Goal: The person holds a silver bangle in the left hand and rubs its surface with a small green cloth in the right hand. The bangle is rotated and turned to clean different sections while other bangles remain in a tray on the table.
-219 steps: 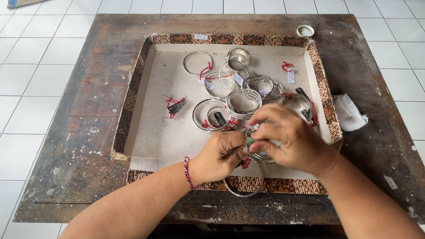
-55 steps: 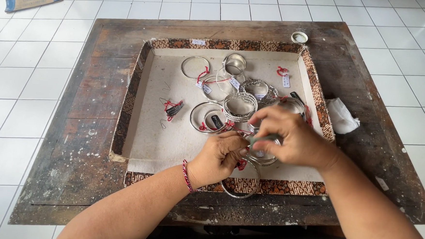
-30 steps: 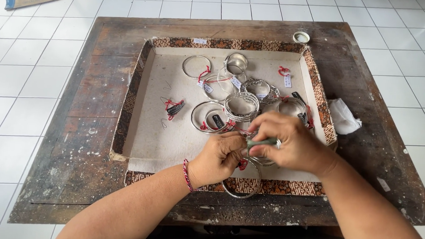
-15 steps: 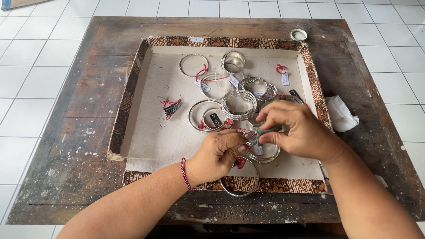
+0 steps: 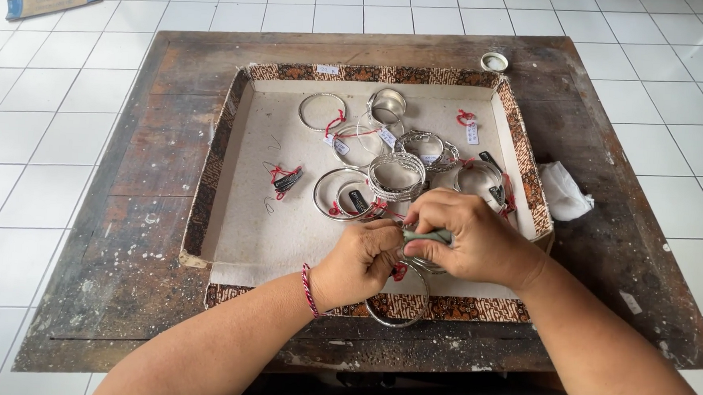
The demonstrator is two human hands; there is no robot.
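Nearest the person, a silver bangle (image 5: 398, 304) hangs down from between the two hands, its lower arc lying over the patterned front rim of the shallow tray (image 5: 236, 256) — the upper part is hidden inside the grip. The left hand (image 5: 356, 262), a red cord bracelet at its wrist, is pinched shut on the bangle's left side beside a small red tie. The right hand (image 5: 470, 236) touches it fingertip to fingertip and is closed on a small grey-green cloth (image 5: 428, 236) that is pressed against the metal (whether the right fingers also grip the bangle itself cannot be told). Just beyond the knuckles, on the pale tray floor, lie a stack of thin silver bangles (image 5: 395, 176) and, left of it, a larger plain ring with a dark tag (image 5: 343, 195). Further left of the hands sits a small dark piece tied in red thread (image 5: 287, 178). Further out again — toward the tray's far wall — are more bangles with white tags (image 5: 379, 123). Right of the right hand, outside the tray on the worn wooden table (image 5: 125, 234), rests a crumpled white cloth (image 5: 564, 193). At the table's far edge stands a small round white lid (image 5: 495, 61).
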